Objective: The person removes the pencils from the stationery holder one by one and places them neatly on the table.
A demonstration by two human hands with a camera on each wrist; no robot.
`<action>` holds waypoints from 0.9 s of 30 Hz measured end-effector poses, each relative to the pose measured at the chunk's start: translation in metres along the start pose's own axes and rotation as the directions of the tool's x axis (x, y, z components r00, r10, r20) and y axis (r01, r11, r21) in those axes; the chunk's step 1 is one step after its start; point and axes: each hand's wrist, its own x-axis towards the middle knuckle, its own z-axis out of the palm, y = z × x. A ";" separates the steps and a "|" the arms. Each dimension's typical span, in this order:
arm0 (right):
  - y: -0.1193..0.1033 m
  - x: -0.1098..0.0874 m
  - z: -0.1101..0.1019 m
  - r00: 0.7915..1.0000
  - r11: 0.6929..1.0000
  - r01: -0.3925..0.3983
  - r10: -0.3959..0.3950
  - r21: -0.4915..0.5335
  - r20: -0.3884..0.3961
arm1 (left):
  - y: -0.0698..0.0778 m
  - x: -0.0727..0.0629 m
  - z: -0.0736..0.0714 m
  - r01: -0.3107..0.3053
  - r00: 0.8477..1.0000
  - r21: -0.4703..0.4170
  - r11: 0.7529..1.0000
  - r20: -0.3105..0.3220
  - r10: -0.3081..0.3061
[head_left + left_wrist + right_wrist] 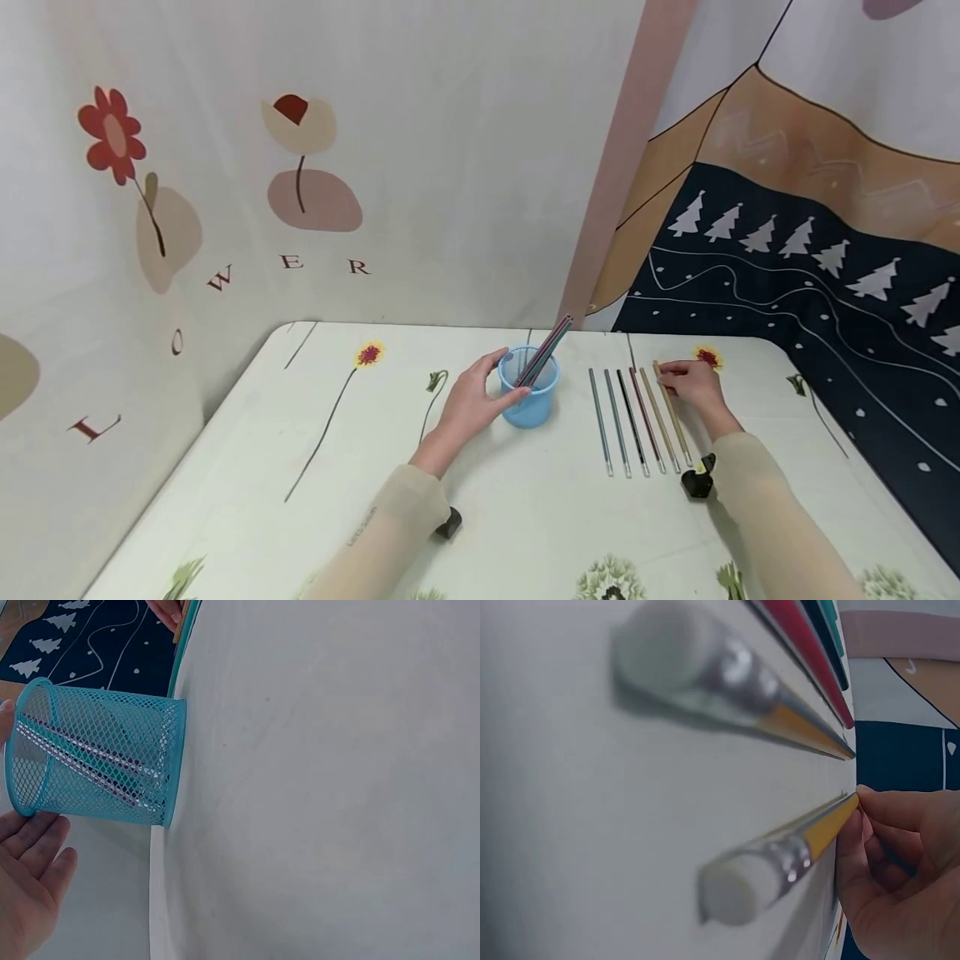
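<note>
A light blue mesh pencil cup (531,411) stands upright on the table, with a bundle of pencils (549,350) leaning in it. My left hand (468,400) holds the cup near its rim, thumb on one side and fingers on the other. To the right lies a row of separate pencils with metal ferrules and pale erasers facing me: two teal, then a black pencil (632,421), a red pencil (648,421) and two yellow ones. At the row's right end, my right hand (693,386) pinches the far end of the outermost yellow pencil (825,831) between thumb and fingers.
The white table cover (367,492) carries printed flowers and stems. Behind the table hangs a pale printed curtain (465,167), and a dark cloth with white trees (750,275) borders the right side. A black device (697,483) sits at my right wrist.
</note>
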 end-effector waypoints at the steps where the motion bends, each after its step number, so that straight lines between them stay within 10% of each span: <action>1: -0.001 -0.001 0.001 1.000 1.000 -0.002 0.002 -0.004 -0.008 | 0.000 0.000 0.000 0.002 1.000 0.001 1.000 0.002 -0.002; 27: -0.002 -0.005 0.003 0.999 1.000 0.024 -0.024 0.009 -0.048 | 0.001 0.001 -0.003 0.006 1.000 0.005 1.000 0.013 -0.006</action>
